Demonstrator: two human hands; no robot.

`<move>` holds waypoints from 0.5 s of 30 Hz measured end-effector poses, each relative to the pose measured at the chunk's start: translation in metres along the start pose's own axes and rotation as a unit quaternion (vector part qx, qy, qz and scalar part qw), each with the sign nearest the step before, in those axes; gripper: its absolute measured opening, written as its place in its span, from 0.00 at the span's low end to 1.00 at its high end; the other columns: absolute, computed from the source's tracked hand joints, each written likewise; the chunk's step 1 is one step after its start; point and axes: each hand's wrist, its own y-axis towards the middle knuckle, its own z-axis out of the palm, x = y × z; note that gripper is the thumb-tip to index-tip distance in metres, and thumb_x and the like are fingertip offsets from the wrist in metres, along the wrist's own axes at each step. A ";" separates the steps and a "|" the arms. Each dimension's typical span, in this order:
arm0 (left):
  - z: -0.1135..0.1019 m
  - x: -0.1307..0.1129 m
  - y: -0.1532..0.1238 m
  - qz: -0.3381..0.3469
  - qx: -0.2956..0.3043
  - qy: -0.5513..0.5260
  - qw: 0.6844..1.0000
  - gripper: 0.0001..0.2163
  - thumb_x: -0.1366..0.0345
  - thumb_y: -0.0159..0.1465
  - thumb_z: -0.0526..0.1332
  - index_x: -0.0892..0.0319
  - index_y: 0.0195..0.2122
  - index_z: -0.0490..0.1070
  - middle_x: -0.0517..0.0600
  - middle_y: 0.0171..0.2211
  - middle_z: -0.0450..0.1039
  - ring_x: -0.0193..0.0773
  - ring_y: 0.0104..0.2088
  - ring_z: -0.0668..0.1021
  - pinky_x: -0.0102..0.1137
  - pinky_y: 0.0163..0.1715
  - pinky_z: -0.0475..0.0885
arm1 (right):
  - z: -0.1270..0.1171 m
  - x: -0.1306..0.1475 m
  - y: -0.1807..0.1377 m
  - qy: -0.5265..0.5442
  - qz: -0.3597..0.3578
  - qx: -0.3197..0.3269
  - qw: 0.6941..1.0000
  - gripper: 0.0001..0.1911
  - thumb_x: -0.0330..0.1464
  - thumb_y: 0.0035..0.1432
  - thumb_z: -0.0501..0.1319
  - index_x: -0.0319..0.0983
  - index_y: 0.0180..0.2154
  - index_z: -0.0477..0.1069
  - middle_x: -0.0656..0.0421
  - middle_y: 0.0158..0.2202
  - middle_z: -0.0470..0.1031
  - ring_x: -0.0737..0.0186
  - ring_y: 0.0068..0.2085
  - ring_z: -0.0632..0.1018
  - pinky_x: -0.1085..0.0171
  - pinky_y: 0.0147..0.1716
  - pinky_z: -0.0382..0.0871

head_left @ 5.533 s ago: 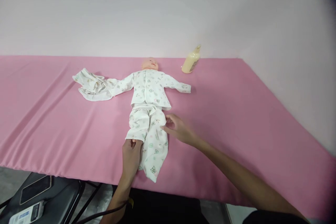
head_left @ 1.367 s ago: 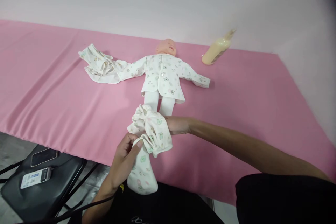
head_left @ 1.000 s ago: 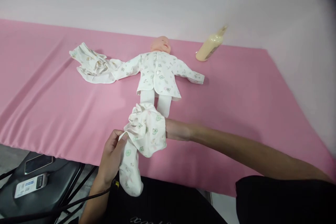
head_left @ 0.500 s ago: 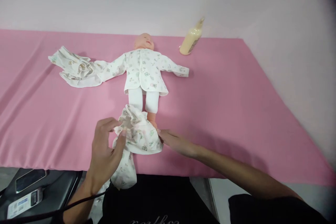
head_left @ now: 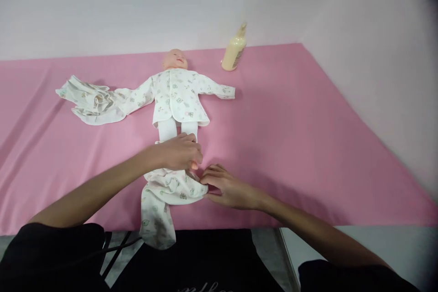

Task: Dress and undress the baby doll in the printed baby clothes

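A baby doll (head_left: 175, 60) lies on its back in a printed white jacket (head_left: 182, 93), its white upper legs towards me. Printed baby pants (head_left: 171, 190) are bunched at its feet, one leg hanging over the table's near edge. My left hand (head_left: 180, 151) is closed around the doll's lower leg and hides most of it; a bit of the foot (head_left: 194, 165) shows below the fingers. With thumb and fingers, my right hand (head_left: 230, 188) pinches the right edge of the pants' opening, close to that foot.
A pink cloth (head_left: 290, 137) covers the table, which meets a pale wall. At the back stands a cream pump bottle (head_left: 234, 54). Crumpled printed clothing (head_left: 97, 102) lies left, touching the doll's sleeve. A black cable (head_left: 119, 247) runs below the near edge.
My left hand has left the pants' left side and moved up and right onto the doll's lower leg. My right hand stays at the pants' right edge. The view has shifted slightly.
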 end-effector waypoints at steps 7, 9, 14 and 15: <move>0.002 -0.014 -0.020 -0.037 -0.074 0.140 0.987 0.12 0.78 0.65 0.55 0.58 0.39 0.76 0.54 0.44 0.76 0.46 0.46 0.69 0.38 0.45 0.59 | -0.009 0.004 0.001 0.095 0.019 -0.041 0.994 0.06 0.34 0.63 0.61 0.40 0.34 0.69 0.57 0.37 0.72 0.59 0.44 0.72 0.56 0.49 0.68; -0.004 -0.023 -0.037 -0.035 -0.112 0.078 0.990 0.12 0.72 0.71 0.53 0.57 0.46 0.75 0.53 0.50 0.75 0.44 0.49 0.70 0.38 0.48 0.60 | -0.014 0.006 0.004 0.175 0.031 -0.067 0.982 0.05 0.35 0.63 0.62 0.40 0.36 0.69 0.58 0.38 0.73 0.60 0.43 0.73 0.58 0.47 0.69; -0.008 -0.037 -0.069 -0.041 -0.120 -0.034 0.991 0.11 0.57 0.71 0.58 0.55 0.48 0.73 0.50 0.47 0.76 0.42 0.47 0.73 0.37 0.50 0.62 | -0.031 0.004 0.020 0.356 0.014 -0.081 0.931 0.07 0.36 0.62 0.64 0.39 0.39 0.73 0.57 0.41 0.75 0.62 0.44 0.76 0.60 0.45 0.69; -0.007 -0.037 -0.070 -0.045 -0.124 -0.033 0.991 0.10 0.58 0.71 0.58 0.56 0.46 0.74 0.50 0.45 0.77 0.42 0.46 0.73 0.37 0.50 0.62 | -0.033 0.002 0.025 0.389 0.006 -0.066 0.919 0.08 0.36 0.61 0.65 0.39 0.39 0.73 0.57 0.42 0.75 0.62 0.44 0.76 0.61 0.45 0.70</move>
